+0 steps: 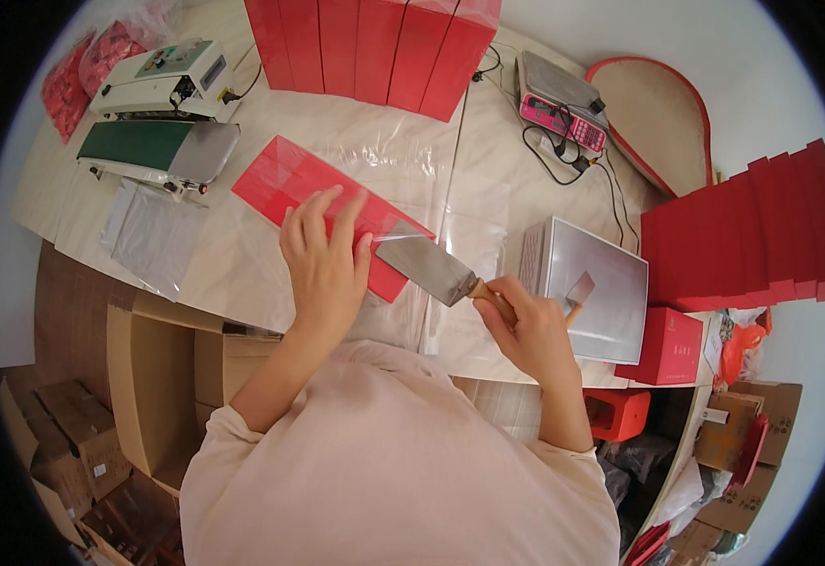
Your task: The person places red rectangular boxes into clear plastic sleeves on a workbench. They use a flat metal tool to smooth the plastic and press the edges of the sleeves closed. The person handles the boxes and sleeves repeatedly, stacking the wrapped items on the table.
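Observation:
My right hand [532,330] is closed round the wooden handle of a cleaver [424,267]. Its broad grey blade points away to the left, and its far end overlaps a flat red box [285,179] lying slantwise on the table. Clear film shows over part of this box; whether the blade tip is under the film I cannot tell. My left hand [325,259] lies across the red box with its fingers spread. Beneath and beyond the box are clear plastic bags [394,156].
A sealing machine [163,80] stands at the far left. Tall red boxes [361,57] stand at the back, with more stacked [733,236] at right. A white picture box [596,292] lies near my right hand. A scale [563,99] with cables sits behind it. An open carton [153,387] is at lower left.

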Motion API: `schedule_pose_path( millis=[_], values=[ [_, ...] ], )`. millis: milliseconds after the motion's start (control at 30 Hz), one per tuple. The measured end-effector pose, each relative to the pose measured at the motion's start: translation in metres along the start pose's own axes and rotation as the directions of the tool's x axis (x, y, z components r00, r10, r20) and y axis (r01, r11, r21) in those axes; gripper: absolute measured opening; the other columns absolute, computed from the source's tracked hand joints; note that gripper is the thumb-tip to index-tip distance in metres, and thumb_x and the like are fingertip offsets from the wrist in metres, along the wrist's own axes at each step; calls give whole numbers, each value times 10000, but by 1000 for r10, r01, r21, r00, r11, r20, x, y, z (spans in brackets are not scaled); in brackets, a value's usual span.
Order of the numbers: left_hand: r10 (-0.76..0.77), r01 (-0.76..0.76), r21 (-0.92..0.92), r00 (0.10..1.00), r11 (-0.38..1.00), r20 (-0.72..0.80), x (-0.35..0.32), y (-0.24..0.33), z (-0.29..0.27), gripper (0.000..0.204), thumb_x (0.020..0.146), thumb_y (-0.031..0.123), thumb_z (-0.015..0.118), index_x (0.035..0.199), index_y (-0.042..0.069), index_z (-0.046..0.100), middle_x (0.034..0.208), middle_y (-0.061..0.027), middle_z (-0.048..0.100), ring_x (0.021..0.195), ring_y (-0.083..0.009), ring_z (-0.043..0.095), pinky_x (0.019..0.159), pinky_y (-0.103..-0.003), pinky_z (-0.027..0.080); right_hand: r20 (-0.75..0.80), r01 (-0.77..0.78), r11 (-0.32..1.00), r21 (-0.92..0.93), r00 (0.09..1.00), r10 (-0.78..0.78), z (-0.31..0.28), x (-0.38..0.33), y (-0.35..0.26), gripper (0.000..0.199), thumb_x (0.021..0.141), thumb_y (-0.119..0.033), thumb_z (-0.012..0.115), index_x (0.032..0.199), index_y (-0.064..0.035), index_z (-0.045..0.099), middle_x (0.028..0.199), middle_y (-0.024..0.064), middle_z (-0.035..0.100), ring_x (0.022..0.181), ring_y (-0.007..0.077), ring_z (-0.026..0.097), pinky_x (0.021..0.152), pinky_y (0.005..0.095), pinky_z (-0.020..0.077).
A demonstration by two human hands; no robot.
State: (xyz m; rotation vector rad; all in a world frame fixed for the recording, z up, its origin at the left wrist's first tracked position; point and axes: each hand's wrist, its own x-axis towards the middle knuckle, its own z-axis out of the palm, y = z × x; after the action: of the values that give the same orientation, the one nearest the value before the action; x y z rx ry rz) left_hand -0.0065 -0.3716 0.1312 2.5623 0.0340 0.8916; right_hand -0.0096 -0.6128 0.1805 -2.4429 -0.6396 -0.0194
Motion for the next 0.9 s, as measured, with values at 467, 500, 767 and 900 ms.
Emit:
schedule_pose_path(
  millis=[467,500,767,900],
  values=[
    [142,-138,-110,990,984,24,1,-15,7,99,842,86,687,901,90,607,1053,-44,572,1172,-294,517,1040,-478,349,-38,-7,997,73,999,9,6,15,3,157,872,-122,712,925,-26,599,568,98,543,459,244,508,463,322,396],
    [151,-147,-111,988,983,21,1,-15,7,101,842,87,690,900,88,607,1049,-43,573,1170,-294,518,1037,-473,353,-40,-13,999,51,999,15,5,14,3,159,875,-143,708,912,-40,593,573,88,561,471,254,530,462,335,404],
    [180,-176,-99,983,979,23,0,-19,1,111,809,81,706,888,98,629,1009,-38,572,1117,-278,552,1023,-482,374,21,-103,993,52,995,102,-16,1,4,186,883,-188,707,925,-36,609,584,90,596,491,264,560,479,337,421],
    [183,-179,-135,983,975,25,1,-19,-2,134,773,71,716,881,107,645,987,-38,575,1084,-273,571,1014,-496,387,60,-223,963,151,975,216,-41,-19,12,176,909,-157,683,960,2,629,592,95,572,495,186,522,495,308,407]
  ],
)
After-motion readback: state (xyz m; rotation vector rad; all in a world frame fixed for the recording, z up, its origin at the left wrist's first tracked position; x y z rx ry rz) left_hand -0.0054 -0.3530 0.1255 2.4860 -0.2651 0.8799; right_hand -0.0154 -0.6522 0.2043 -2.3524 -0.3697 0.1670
